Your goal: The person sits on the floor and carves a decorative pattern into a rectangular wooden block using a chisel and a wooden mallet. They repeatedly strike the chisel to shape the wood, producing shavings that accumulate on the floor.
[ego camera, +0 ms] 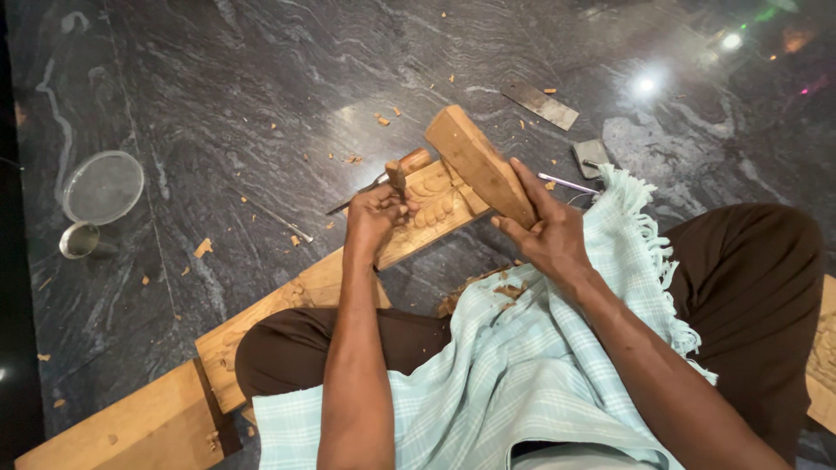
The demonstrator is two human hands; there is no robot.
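Left hand (376,213) clamped on chisel (397,176), right hand (544,231) on mallet (479,164). Petal row cut in plank (305,283) under chisel; rest looks uncarved.

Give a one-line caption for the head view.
Seated on a dark stone floor, left hand sets a chisel on a carved plank; right hand grips a wooden mallet.

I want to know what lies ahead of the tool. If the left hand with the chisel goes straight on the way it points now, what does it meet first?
The left hand points its wooden-handled chisel down into the carved plank, so it would most likely meet that carved surface first. The blade tip is hidden behind the hand, so whether it already touches cannot be told.
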